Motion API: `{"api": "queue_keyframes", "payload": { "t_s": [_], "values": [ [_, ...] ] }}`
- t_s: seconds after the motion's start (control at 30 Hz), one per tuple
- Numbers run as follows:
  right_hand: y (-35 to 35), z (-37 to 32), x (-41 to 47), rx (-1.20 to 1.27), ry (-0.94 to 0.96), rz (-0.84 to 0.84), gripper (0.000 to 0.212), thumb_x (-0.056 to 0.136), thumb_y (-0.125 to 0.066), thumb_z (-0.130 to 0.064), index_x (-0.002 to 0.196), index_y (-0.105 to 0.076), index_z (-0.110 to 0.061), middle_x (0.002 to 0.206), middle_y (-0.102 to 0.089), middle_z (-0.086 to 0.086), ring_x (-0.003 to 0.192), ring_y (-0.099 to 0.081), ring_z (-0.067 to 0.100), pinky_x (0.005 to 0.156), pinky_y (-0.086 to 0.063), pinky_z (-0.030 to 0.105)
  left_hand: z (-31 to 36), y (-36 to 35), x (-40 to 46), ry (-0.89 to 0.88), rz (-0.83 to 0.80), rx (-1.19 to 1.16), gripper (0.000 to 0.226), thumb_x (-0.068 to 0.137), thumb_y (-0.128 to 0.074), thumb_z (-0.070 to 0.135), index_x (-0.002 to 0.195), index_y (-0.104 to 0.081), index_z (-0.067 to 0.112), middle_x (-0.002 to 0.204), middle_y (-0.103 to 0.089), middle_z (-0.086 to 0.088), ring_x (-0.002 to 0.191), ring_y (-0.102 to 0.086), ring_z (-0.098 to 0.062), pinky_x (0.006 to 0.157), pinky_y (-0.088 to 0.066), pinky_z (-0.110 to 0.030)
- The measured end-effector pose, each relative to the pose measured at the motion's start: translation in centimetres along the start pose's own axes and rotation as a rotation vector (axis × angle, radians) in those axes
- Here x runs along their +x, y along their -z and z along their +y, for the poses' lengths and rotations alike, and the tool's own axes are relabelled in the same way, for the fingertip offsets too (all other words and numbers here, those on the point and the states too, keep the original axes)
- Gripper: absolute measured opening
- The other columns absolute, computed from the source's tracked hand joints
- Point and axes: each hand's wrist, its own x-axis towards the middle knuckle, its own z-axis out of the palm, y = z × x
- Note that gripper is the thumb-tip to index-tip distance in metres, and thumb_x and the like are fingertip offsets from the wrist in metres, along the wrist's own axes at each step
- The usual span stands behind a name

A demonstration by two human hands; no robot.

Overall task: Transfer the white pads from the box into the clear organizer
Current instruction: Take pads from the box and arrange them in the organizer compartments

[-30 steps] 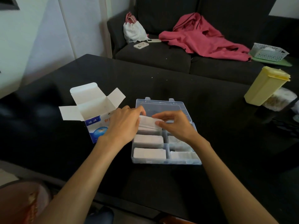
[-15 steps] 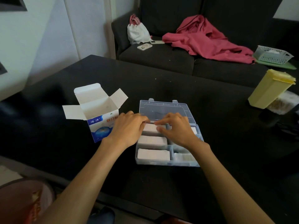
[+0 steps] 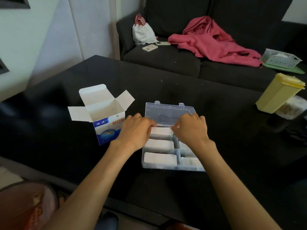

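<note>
On the black desk (image 3: 166,90), near its front edge: clear organizer (image 3: 167,167), one, lid laid open flat behind. Compartments visible: three in the left column, at least two in the right, a third possibly hidden under the right wrist. White pads (image 3: 162,131): one stack per visible compartment, five stacks countable; single pads within a stack not countable. Box (image 3: 108,123), one, just left of the organizer, flaps open, interior apparently empty as far as visible. Left hand (image 3: 136,130) and right hand (image 3: 191,128), one each, at either end of the far-left compartment's stack. Grip, both sides: fingers bent down onto the stack's ends, pressing or pinching it; exact hold not clear, fingertips partly hidden.

Hazards, as judged:
- Stack standing proud of its compartment; uneven pressure likely to buckle or fan the pads over the divider.
- Overfilled compartment likely to stop the lid closing.
- Right forearm lying across the right column; careless withdrawal likely to drag pads out.

Elsewhere: yellow container (image 3: 279,93), one; pink garment (image 3: 212,40), one, on the sofa.
</note>
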Motion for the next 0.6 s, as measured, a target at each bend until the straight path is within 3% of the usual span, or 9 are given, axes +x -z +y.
{"api": "queue_keyframes", "payload": {
  "t_s": [0.1,0.37,0.47,0.53,0.6],
  "values": [
    [0.1,-0.6,-0.2,-0.077,0.005,-0.003,0.026,0.091,-0.054,-0.033,0.108,-0.061,-0.015,0.115,-0.063,0.005,0.109,-0.053,0.022,0.103,-0.031,0.036,-0.1,-0.2,0.1,-0.007,0.009,0.000,0.033,0.099,-0.043,0.026,0.130,-0.052,0.032,0.132,-0.054,0.002,0.118,-0.045,-0.016,0.100,-0.035,-0.032],
    [0.0,-0.1,0.5,0.036,-0.056,-0.017,0.036,0.085,-0.062,-0.041,0.113,-0.061,-0.019,0.113,-0.064,0.003,0.105,-0.056,0.020,0.100,-0.033,0.034,-0.3,-0.4,0.2,-0.004,-0.004,0.009,0.032,0.099,-0.043,0.028,0.130,-0.052,0.031,0.133,-0.053,0.002,0.119,-0.045,-0.016,0.101,-0.034,-0.032],
    [-0.4,-0.2,0.7,0.044,-0.038,-0.060,0.035,0.081,-0.065,-0.045,0.107,-0.065,-0.021,0.110,-0.065,-0.001,0.104,-0.056,0.018,0.100,-0.032,0.035,-0.3,-0.6,0.4,-0.011,-0.009,0.003,0.031,0.099,-0.043,0.029,0.128,-0.054,0.031,0.132,-0.055,0.004,0.118,-0.046,-0.015,0.100,-0.034,-0.031],
    [-0.3,0.2,0.9,0.104,-0.055,-0.087,0.029,0.082,-0.066,-0.042,0.101,-0.068,-0.020,0.104,-0.067,-0.001,0.096,-0.059,0.017,0.099,-0.035,0.037,-0.4,-0.6,0.4,0.001,-0.021,-0.034,0.029,0.099,-0.043,0.029,0.126,-0.055,0.030,0.131,-0.056,0.004,0.117,-0.047,-0.015,0.099,-0.035,-0.031],
    [0.4,1.3,1.4,0.242,-0.107,-0.088,0.021,0.085,-0.064,-0.036,0.092,-0.070,-0.017,0.089,-0.068,0.000,0.075,-0.061,0.014,0.091,-0.046,0.037,-0.7,-0.3,0.4,0.035,-0.057,-0.133,0.030,0.100,-0.041,0.028,0.126,-0.055,0.028,0.132,-0.055,0.004,0.118,-0.049,-0.016,0.099,-0.038,-0.031]
  ]
}}
